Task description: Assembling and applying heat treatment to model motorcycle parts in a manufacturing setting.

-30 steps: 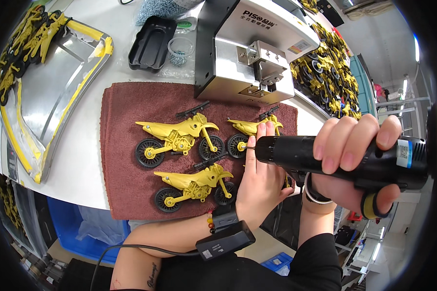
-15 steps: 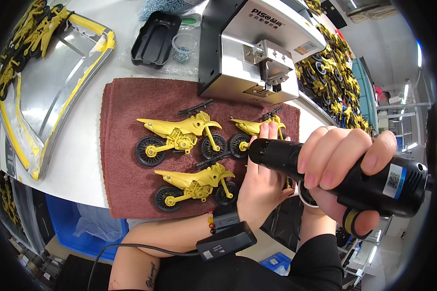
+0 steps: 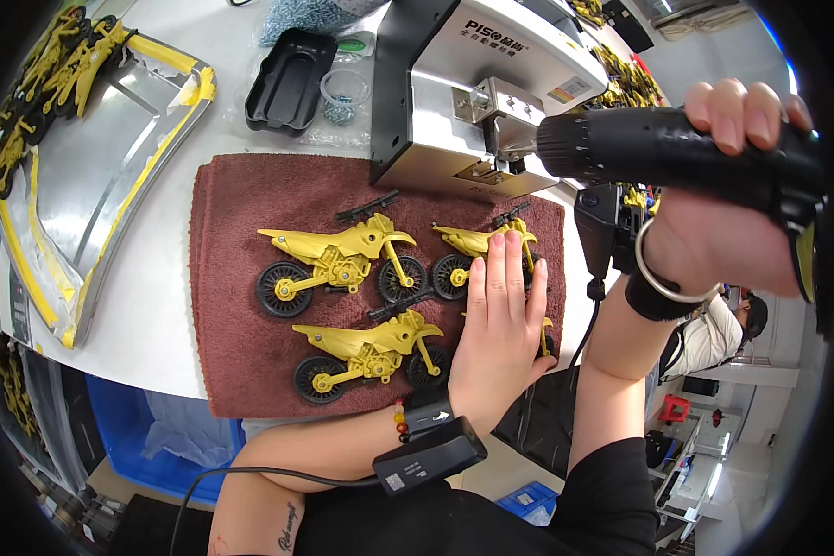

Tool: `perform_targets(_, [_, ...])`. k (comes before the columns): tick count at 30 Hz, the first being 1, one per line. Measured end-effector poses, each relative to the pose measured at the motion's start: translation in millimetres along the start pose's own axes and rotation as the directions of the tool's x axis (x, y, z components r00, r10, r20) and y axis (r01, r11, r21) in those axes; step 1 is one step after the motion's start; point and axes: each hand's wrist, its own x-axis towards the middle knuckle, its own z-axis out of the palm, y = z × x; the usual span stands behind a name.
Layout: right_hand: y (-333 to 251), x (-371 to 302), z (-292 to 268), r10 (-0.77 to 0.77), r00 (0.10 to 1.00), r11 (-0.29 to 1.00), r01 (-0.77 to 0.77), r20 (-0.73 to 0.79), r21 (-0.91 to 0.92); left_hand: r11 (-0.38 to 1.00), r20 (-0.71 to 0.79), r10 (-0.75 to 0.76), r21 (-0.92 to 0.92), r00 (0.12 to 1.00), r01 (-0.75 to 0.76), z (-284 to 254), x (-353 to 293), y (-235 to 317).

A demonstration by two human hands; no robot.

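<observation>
Yellow toy motorbikes with black wheels lie on their sides on a brown towel [image 3: 236, 278]. Two are in full view at the left: an upper toy motorbike [image 3: 343, 255] and a lower toy motorbike [image 3: 371, 352]. My left hand [image 3: 496, 334] lies flat, fingers stretched, over the upper right toy motorbike [image 3: 463, 239] and mostly covers another below it. In my right hand [image 3: 732, 130] is a black electric screwdriver [image 3: 630, 144], held level. Its nose meets the metal outlet of a screw feeder [image 3: 426, 120]; the bit is hidden there.
A black tray [image 3: 290, 79] and a clear cup of screws [image 3: 343, 93] stand left of the feeder. More toy motorbikes [image 3: 51, 69] are heaped by a metal tray with yellow edges [image 3: 162, 120]. A blue bin [image 3: 125, 435] sits below the table edge. Another person [image 3: 718, 334] is far right.
My right hand has carried the electric screwdriver up from the upper right toy motorbike to the screw feeder. My left hand stays over the right-hand motorbikes, its fingers now flatter.
</observation>
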Motion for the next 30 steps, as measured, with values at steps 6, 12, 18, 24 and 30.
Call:
perform_targets(6, [14,-1,12,0.044,0.999,0.999,-0.044,-0.022,-0.011,1.0,0.013,-0.007,0.016,1.0,0.006,-3,2,-1])
perform_targets(12, [14,-17,22,0.047,0.952,0.999,-0.049,0.303,-0.004,1.0,-0.027,0.015,-0.025,1.0,-0.016,3,0,-1])
perform_targets(18, [34,-48,34,0.084,0.965,0.996,-0.083,0.249,-0.013,0.999,0.025,0.011,0.031,1.0,-0.012,1,0,-3])
perform_targets(24, [40,-55,35,0.115,0.986,0.993,-0.114,0.121,-0.014,0.995,0.033,0.03,0.092,0.999,-0.033,-2,2,1])
perform_targets(30, [41,-55,39,0.147,0.985,0.988,-0.15,0.094,0.023,0.994,0.057,0.041,0.101,0.998,-0.047,-5,2,3])
